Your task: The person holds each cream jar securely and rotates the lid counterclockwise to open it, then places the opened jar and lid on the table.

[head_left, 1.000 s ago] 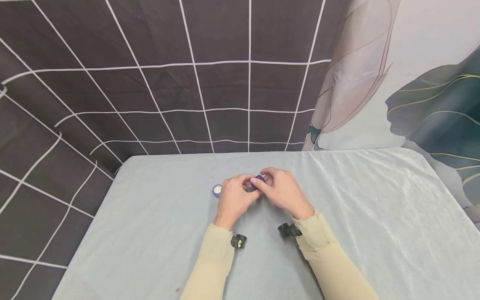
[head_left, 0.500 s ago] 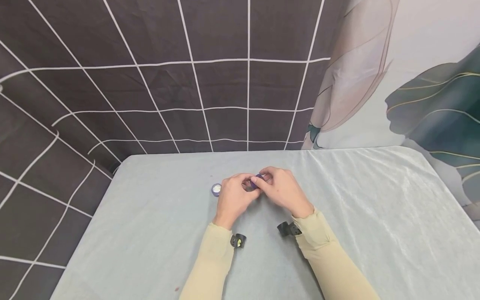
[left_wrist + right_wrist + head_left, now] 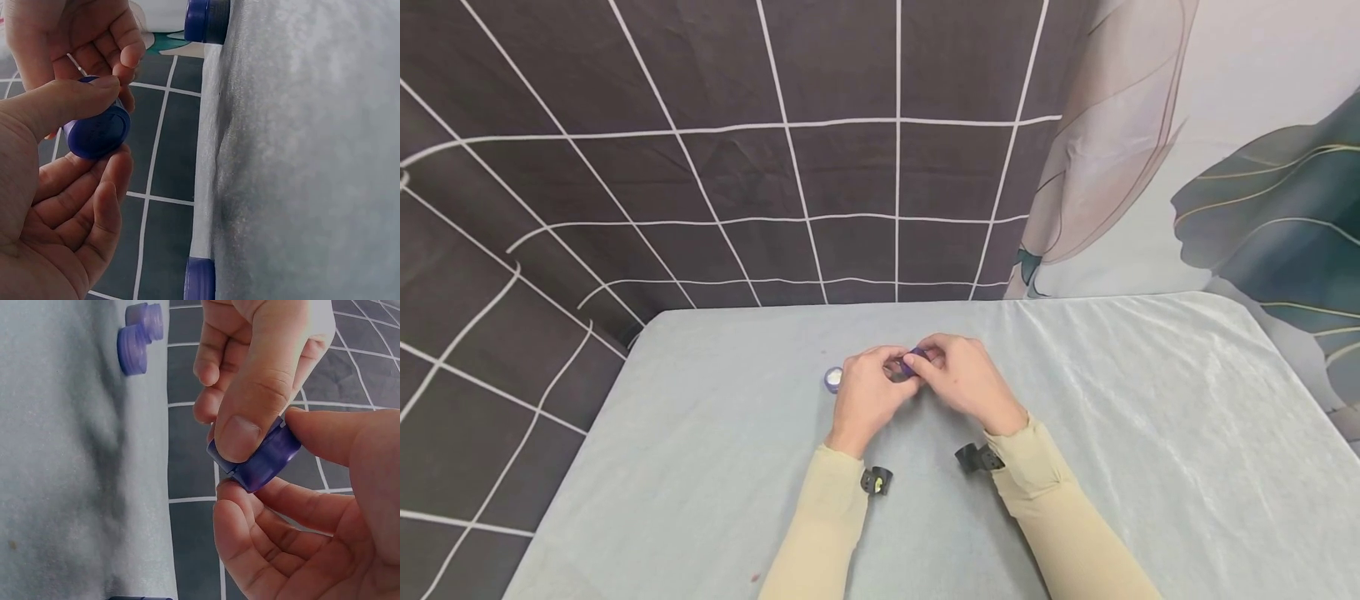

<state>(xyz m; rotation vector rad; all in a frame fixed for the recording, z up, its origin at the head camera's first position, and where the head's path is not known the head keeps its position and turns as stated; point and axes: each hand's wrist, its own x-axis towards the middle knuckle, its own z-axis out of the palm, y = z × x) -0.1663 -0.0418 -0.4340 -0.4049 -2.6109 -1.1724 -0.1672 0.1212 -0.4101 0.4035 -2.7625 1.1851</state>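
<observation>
A short, round purple plastic piece, cap-like (image 3: 275, 459), is held up between both hands, above the cloth. My left hand (image 3: 868, 392) pinches it with thumb and fingers. From the other side my right hand (image 3: 970, 383) pinches it too, thumb and fingertips on its rim. A thin gap shows along its side in the right wrist view. In the left wrist view its flat round face (image 3: 103, 134) shows below the left thumb. In the head view the fingers cover most of it. Left of my left hand, a purple round piece with a white inside (image 3: 833, 380) lies on the cloth.
A pale grey-blue cloth (image 3: 700, 467) covers the table. Other purple pieces lie on it: a pair (image 3: 132, 353) in the right wrist view, and a blue-purple cylinder (image 3: 206, 22) and another round piece (image 3: 200, 280) in the left wrist view. A dark gridded curtain (image 3: 842, 175) hangs behind.
</observation>
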